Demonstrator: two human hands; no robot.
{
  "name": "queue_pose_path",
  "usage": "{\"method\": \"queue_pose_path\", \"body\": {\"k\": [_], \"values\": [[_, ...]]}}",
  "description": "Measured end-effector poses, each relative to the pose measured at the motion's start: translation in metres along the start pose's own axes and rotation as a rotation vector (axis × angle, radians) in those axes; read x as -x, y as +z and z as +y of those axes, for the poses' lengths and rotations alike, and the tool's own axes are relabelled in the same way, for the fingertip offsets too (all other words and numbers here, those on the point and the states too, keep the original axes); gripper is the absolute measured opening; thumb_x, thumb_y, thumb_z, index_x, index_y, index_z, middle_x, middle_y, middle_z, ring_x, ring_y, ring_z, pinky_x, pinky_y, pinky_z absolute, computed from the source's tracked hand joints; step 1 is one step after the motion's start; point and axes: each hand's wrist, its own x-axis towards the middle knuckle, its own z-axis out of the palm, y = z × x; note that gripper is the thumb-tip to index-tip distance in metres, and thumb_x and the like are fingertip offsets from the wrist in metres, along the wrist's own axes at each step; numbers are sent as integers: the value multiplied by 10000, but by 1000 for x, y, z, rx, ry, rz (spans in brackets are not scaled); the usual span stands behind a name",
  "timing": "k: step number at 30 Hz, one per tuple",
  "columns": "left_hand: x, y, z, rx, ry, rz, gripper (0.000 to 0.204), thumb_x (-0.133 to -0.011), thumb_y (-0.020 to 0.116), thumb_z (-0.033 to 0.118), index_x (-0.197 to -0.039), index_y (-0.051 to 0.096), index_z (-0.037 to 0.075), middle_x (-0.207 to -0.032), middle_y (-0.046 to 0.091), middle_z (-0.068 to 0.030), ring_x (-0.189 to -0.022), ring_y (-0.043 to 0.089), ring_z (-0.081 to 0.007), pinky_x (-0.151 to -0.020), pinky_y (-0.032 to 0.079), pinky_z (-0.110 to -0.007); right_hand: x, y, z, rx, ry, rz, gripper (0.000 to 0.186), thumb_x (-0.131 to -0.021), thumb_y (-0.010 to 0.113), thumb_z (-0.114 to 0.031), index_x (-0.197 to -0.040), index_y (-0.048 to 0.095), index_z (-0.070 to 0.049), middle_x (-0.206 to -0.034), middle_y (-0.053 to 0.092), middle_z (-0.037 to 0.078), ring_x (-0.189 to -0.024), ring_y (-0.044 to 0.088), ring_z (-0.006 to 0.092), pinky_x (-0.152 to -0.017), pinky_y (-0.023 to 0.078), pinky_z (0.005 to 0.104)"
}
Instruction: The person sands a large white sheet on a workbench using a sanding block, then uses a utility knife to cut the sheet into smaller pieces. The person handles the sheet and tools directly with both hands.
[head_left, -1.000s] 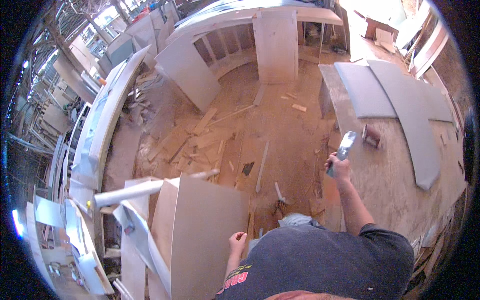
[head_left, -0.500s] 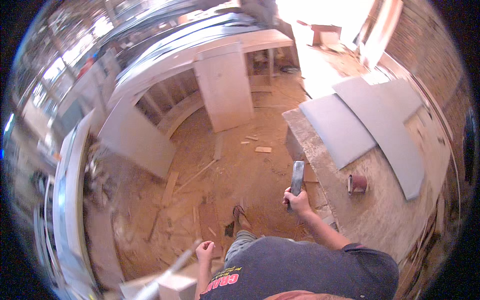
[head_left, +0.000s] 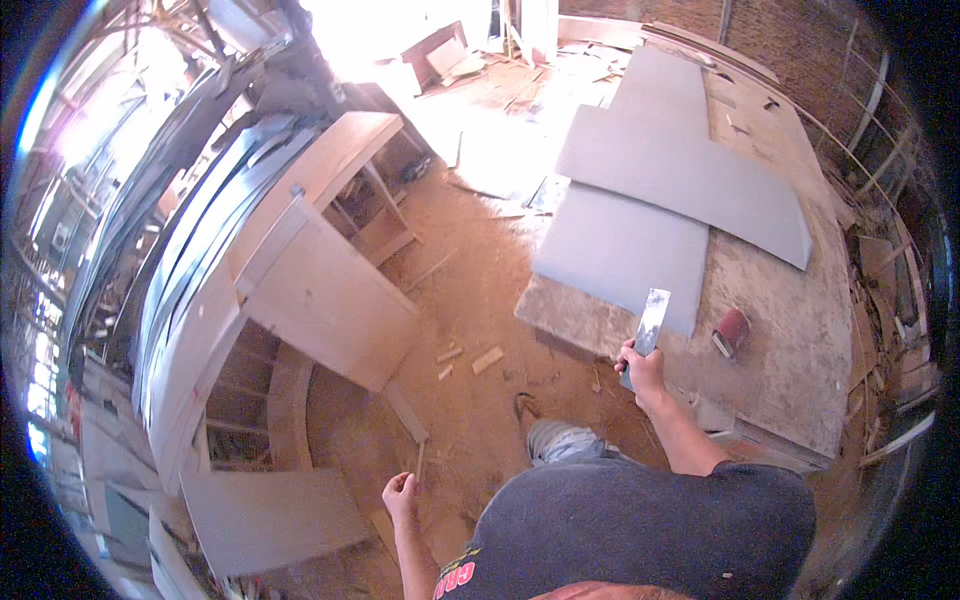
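Observation:
My right hand [head_left: 645, 370] is wrapped round the lower end of a flat, rectangular metal blade [head_left: 653, 318], whose shiny face points up and away from me. It hangs over the near edge of a worn worktable [head_left: 790, 370]. Close by on that tabletop lies a reddish-brown roll of what looks like sandpaper [head_left: 732, 331]. Grey flat panels [head_left: 620, 250] overlap on the table just beyond the blade. Low at the left, my left hand [head_left: 401, 494] is held over the floor with its fingers curled in, and nothing shows in it.
At the left stands a long curved wooden frame [head_left: 290, 400], with a pale board [head_left: 325, 295] leaning on it and dark sheets stacked on top. A grey panel [head_left: 275, 520] lies lower left. Wood scraps [head_left: 487, 360] are scattered on the dusty floor. Bright light fills the far opening.
My view has turned right, so the frame has shifted left and the table shows more fully. The blade, still in my right hand, is now nearer the table's grey panels.

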Motion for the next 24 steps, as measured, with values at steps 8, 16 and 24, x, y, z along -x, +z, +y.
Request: {"method": "queue_pose_path", "body": {"k": [8,16,24], "values": [[-144,14,10,161,-127,-29,169,-894,737,83,-1003,695,-39,-825,711,-87,-701,678,-176,-647,563,-307,-145,179,-43,-195,-101,27,70,-899,605,-61,-954,572,-34,-733,618,70,-608,625,164,-542,494,310],[-280,-7,17,396,-417,-241,132,-870,747,45,-946,700,-51,-792,696,-97,-678,670,-197,-643,565,-327,-239,391,-99,-231,-118,-93,69,-918,617,-88,-978,611,-55,-752,645,39,-607,639,140,-541,495,286],[-539,82,135,-116,-182,-398,183,-906,745,170,-963,714,-1,-767,682,-40,-682,631,-139,-608,487,-278,-288,452,-94,-324,-47,189,62,-910,630,-58,-953,585,-61,-752,629,48,-627,624,150,-564,493,308]]}}
